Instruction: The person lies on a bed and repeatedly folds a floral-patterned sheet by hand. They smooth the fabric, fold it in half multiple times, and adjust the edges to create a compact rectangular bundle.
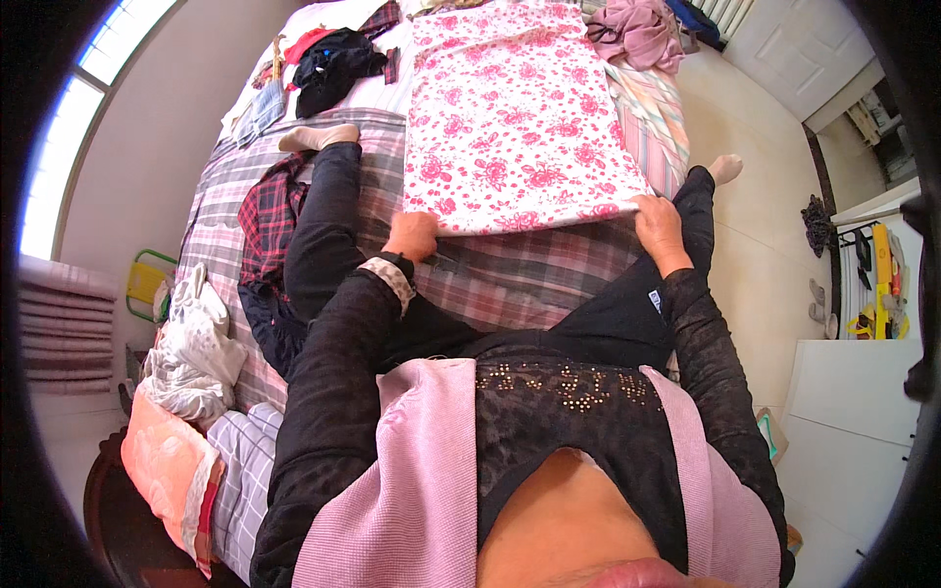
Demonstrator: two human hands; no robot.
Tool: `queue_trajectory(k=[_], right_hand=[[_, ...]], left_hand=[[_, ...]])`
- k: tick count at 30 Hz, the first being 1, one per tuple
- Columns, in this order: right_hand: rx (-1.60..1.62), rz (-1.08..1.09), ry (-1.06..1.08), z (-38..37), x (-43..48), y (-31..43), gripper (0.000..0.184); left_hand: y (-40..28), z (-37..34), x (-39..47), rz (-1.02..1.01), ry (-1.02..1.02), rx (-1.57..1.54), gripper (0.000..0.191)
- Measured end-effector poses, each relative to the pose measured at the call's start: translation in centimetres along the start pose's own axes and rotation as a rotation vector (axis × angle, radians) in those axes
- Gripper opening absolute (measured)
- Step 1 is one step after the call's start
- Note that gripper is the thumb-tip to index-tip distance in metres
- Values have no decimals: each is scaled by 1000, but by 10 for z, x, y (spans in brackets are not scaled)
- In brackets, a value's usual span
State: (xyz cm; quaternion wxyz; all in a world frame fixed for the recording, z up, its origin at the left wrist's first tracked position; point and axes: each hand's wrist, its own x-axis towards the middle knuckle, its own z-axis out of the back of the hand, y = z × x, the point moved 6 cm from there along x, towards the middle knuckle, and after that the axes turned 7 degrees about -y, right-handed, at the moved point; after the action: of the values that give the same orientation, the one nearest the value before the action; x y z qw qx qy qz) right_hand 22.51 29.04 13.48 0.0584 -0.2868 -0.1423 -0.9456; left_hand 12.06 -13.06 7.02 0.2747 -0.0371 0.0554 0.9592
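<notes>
A white cloth with pink roses (514, 125) lies spread lengthwise over the bed in front of me, between and beyond my legs. Its near edge is pulled fairly straight between my two hands. My left hand (413, 237) grips the near left corner, fingers curled over the fabric. At the near right corner, my right hand (659, 224) pinches the edge, close to my right leg. Beneath the cloth is a plaid bedspread (485, 283) in grey and pink. The far end of the cloth reaches the top of the picture.
Dark clothes (334, 66) lie at the far left and a pink garment (639, 33) at the far right. A red plaid shirt (268, 220) is beside my left leg. Left of me are a white crumpled garment (195, 353) and an orange pillow (162, 456). A white cabinet (853, 411) stands at right.
</notes>
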Motion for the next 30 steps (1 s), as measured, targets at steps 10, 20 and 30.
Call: queue_trajectory(k=[10,20,30], right_hand=[[121,-154,30,55,29,-1,30],[221,-243,198,187,7,46,30],[404,-433,447,179,-14,39,26]], left_hand=[[51,102,-33,109,-392,-367,14],[19,206,-136,-102,-344,-649,16],[21,167,-149,7,27,-983,19]])
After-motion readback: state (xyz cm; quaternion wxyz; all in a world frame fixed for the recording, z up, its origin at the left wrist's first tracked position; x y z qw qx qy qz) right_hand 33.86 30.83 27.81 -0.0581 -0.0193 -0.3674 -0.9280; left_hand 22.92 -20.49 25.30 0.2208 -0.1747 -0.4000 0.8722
